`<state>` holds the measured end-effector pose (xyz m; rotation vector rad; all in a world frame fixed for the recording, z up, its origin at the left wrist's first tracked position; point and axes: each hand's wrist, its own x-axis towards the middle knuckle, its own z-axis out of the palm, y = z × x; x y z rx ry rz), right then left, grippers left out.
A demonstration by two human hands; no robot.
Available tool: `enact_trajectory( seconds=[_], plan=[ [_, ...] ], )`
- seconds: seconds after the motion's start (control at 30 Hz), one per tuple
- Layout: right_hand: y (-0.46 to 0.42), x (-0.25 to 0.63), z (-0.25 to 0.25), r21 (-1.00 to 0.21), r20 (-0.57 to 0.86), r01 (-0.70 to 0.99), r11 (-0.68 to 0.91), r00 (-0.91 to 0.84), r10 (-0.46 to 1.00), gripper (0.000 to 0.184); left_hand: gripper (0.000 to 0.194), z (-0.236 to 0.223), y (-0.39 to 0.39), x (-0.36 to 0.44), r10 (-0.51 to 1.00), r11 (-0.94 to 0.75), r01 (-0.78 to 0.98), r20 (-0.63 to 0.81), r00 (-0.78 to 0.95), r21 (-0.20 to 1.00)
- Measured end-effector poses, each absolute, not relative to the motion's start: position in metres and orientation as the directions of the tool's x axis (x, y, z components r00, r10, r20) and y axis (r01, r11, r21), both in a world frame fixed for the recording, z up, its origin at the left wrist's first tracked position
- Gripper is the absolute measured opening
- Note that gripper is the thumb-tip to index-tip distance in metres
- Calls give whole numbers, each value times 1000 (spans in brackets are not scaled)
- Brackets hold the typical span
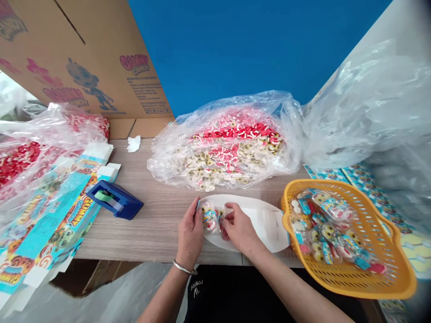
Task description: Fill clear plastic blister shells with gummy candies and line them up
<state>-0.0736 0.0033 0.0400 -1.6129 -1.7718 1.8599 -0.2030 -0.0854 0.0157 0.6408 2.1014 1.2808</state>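
My left hand (191,231) is closed on the left side of a small clear candy pack (210,218) with a colourful printed label. On the pack's right edge, my right hand (238,226) has its fingers bent in a pinch. Exactly what those fingertips hold is hidden. Under both hands lies a white oval sheet (266,220) on the wooden table. Just beyond it rests a big clear plastic bag (225,148) full of red, pink and white gummy candies, some shaped like eyes.
A yellow basket (397,273) with several filled packs stands at the right. To the left are a blue tape dispenser (129,204) and flat printed candy boxes (57,220). Behind them rise a large carton (101,67) and a blue panel (252,45).
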Motion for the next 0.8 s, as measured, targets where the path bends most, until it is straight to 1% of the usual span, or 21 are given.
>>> enact_trajectory(
  seconds=[0.07, 0.1, 0.13, 0.17, 0.23, 0.3, 0.33, 0.4, 0.5, 0.57, 0.63, 0.73, 0.8],
  plan=[
    [3, -71, 44, -752, -650, 477, -455, -423, 631, 28, 51, 15, -85, -204, 663, 415, 83, -239, -709, 906],
    [4, -70, 46, -743, -666, 454, -493, -427, 611, 24, 51, 16, -85, -204, 664, 410, 76, -240, -709, 909],
    [3, -69, 48, -739, -672, 449, -502, -436, 599, 25, 51, 16, -85, -203, 666, 404, 69, -241, -706, 912],
    [3, -69, 50, -747, -661, 462, -478, -446, 603, 28, 51, 17, -84, -203, 670, 397, 63, -242, -702, 916],
    [2, -69, 50, -783, -596, 519, -343, -465, 655, 33, 51, 20, -85, -201, 675, 380, 52, -239, -698, 924],
    [1, -70, 47, -799, -517, 567, -201, -477, 711, 32, 51, 24, -85, -200, 678, 368, 54, -228, -698, 928],
    [1, -70, 45, -802, -497, 573, -168, -485, 720, 30, 51, 26, -86, -199, 683, 366, 63, -222, -696, 928],
    [0, -71, 41, -800, -523, 564, -205, -488, 699, 31, 53, 28, -87, -198, 699, 368, 99, -205, -686, 925],
    [1, -71, 41, -784, -591, 518, -341, -459, 663, 46, 59, 28, -88, -198, 715, 382, 162, -179, -676, 910],
    [3, -71, 43, -781, -607, 486, -392, -443, 660, 52, 58, 27, -88, -198, 709, 392, 188, -166, -685, 900],
    [5, -69, 45, -786, -596, 499, -365, -453, 663, 53, 55, 26, -87, -199, 700, 394, 200, -152, -697, 897],
    [7, -66, 44, -788, -561, 564, -249, -488, 669, 55, 48, 24, -85, -202, 681, 386, 188, -141, -718, 903],
    [8, -65, 42, -790, -535, 584, -186, -510, 673, 51, 45, 23, -85, -203, 672, 381, 160, -154, -724, 911]
  ],
)
